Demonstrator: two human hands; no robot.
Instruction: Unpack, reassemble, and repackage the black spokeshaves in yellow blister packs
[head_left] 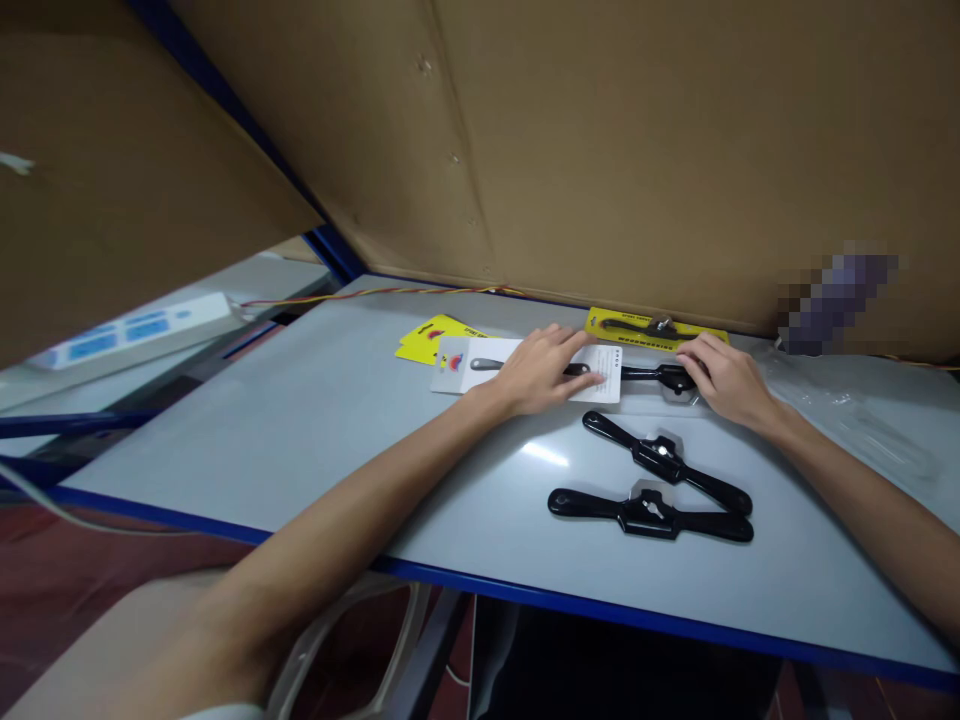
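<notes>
My left hand [544, 368] lies over a white printed card [454, 372], fingers stretched and thumb apart, touching it. The card shows a picture of a spokeshave. From its right edge a black spokeshave [641, 374] sticks out; whether it lies over or under the card is hidden. My right hand [727, 378] is curled around the right end of this spokeshave, whose handle there is covered by the fingers. Nearer to me lie two more black spokeshaves: one slanted [660, 457], and one [649, 513] almost level below it, their right handle ends close together.
Yellow cards [429, 338] lie left of the white card. A spokeshave on a yellow card [637, 328] lies along the cardboard wall [637, 150]. Clear plastic packaging [847, 420] is at right. A power strip [142, 330] sits at left, with a red and yellow wire [375, 292] along the back.
</notes>
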